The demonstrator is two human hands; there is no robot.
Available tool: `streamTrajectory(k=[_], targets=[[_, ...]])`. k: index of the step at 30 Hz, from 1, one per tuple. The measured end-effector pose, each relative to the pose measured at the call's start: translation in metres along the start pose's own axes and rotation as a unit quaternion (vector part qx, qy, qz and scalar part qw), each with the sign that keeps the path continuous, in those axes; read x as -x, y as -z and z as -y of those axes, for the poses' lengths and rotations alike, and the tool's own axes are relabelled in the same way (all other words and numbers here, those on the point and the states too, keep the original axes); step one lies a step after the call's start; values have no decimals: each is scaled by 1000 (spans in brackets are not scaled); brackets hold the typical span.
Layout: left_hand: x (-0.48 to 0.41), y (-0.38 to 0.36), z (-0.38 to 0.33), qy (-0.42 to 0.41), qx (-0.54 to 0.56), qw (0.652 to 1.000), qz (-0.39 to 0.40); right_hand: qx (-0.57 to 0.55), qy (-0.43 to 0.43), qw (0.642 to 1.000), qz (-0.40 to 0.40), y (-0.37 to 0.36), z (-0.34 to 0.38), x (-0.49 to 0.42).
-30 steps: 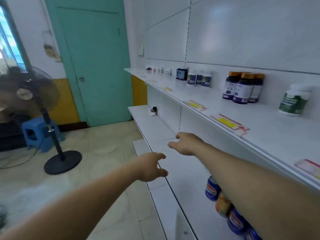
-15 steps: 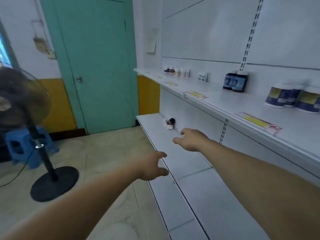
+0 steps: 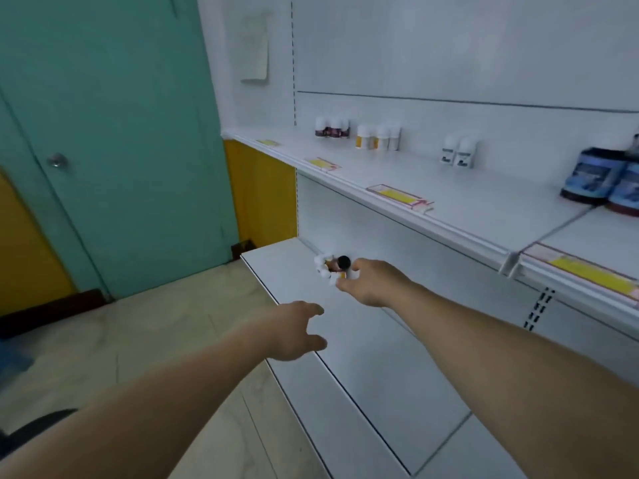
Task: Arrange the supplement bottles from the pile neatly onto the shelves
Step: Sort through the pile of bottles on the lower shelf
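A small pile of supplement bottles (image 3: 331, 266), white ones around a dark-capped one, lies on the white lower shelf (image 3: 366, 368) close to its back panel. My right hand (image 3: 375, 283) reaches the pile's right side, thumb and forefinger spread around the nearest white bottle; no firm grip shows. My left hand (image 3: 299, 331) hovers over the shelf's front edge, fingers spread and holding nothing. On the upper shelf (image 3: 425, 183) stand dark-labelled bottles (image 3: 332, 127), yellow-labelled bottles (image 3: 378, 138), two white bottles (image 3: 458, 153) and blue containers (image 3: 603, 181).
A teal door (image 3: 121, 133) with a round knob (image 3: 57, 160) fills the left wall. Yellow price tags (image 3: 397, 195) line the upper shelf's front edge. The tiled floor (image 3: 155, 340) lies left of the shelves. A dark fan base (image 3: 31, 428) shows at the bottom left.
The view has moved forward and right along the shelves, so the pile is much nearer. My right hand has come up to the pile; my left hand follows, still holding nothing.
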State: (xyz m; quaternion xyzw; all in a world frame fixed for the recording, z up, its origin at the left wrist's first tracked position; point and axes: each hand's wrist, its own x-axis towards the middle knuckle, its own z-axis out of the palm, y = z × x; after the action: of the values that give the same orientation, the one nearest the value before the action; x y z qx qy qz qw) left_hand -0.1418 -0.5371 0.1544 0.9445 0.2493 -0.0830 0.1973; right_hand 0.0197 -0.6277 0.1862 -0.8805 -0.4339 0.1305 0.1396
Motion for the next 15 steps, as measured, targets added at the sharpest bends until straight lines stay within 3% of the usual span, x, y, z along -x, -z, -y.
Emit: streamTrajectory(k=[7,15], targets=[[-133,31,84,-1,-6,999,45,-43,-64,997,20,-27,-3,-139],[-275,41,178,-59,-41,990,121,-76,-159,984,5,-69,-2,-261]])
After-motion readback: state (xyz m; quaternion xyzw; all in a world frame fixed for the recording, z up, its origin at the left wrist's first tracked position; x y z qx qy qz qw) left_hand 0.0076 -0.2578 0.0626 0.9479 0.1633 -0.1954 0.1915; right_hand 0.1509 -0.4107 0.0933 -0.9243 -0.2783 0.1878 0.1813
